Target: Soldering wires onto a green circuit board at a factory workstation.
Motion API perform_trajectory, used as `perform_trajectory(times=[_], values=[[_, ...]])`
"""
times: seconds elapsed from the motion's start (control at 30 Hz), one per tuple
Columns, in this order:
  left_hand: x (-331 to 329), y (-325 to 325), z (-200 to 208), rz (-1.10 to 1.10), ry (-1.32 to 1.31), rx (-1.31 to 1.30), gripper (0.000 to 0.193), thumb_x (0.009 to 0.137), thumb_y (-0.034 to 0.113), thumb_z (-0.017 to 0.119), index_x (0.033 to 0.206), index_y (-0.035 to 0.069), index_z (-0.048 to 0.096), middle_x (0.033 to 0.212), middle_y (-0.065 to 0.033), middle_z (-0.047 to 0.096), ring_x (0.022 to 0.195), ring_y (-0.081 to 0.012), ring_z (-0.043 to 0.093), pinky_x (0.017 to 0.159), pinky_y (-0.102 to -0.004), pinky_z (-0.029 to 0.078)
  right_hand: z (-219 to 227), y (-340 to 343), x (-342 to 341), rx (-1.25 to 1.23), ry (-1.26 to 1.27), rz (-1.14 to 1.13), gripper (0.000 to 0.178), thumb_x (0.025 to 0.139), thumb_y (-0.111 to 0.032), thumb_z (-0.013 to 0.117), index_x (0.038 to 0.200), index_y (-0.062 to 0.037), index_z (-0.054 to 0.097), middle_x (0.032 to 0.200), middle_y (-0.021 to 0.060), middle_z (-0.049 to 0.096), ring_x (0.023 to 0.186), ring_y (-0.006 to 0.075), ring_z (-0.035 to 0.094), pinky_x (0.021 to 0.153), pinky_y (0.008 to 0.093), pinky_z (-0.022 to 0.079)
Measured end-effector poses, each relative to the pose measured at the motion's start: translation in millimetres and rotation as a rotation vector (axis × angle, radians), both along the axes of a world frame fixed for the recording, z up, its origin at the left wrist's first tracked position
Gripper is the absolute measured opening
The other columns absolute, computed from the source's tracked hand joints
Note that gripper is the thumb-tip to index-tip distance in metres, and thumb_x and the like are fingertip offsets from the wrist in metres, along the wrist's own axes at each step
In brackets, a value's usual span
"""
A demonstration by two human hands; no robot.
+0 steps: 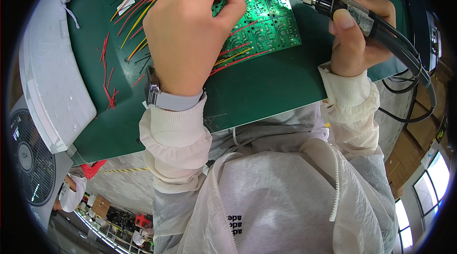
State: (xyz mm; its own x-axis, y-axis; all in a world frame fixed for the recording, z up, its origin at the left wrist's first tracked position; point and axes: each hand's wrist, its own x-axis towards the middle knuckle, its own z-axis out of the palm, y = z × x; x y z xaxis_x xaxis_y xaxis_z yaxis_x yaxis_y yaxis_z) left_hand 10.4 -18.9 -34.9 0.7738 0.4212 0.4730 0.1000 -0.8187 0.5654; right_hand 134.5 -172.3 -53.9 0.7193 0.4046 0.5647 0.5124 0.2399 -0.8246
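Observation:
A green circuit board [282, 31] lies on the table, with red and yellow wires [238, 54] attached near its front edge. My left hand [188, 30] is over the board's left part, thumb and forefinger pinched together; what they hold is hidden. In my right hand [357, 39] is a soldering iron [326, 2], with a thin curved metal tube clamped alongside it. The iron points left, its tip at the board close to my left fingertips. Whether the tip touches a joint is too small to tell.
Loose red and yellow wires [138, 13] and short red wire pieces [109, 82] lie on the green table [266, 92] at left. White foam [52, 63] lines the left edge, beside a grey fan [31, 154]. The iron's cable [426, 80] loops down at right.

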Motion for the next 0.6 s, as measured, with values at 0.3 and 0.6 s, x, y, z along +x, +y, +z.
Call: perform_trajectory(times=[0.3,0.6], values=[[0.8,-0.3,-1.3,0.011,-0.015,0.061,0.01,0.073,-0.001,0.07,0.079,0.003,0.063,0.072,-0.0014,0.057,0.062,-0.0091,0.056,0.056,-0.0213,0.044,-2.7,2.0,6.8,0.027,-0.143,0.024,0.032,0.074,-0.019,0.074,0.083,0.0011,0.051,0.056,0.0055,0.052,0.051,0.0109,0.047,0.059,0.0249,0.044],[0.9,-1.9,-0.1,0.012,-0.016,0.089,0.011,0.072,-0.001,0.07,0.078,0.003,0.063,0.072,-0.0017,0.058,0.062,-0.0103,0.057,0.055,-0.0222,0.044,0.8,-0.4,5.3,-0.035,-0.16,0.012,0.033,0.075,-0.02,0.073,0.082,0.0021,0.05,0.062,0.0077,0.055,0.053,0.0109,0.048,0.055,0.0231,0.041]])
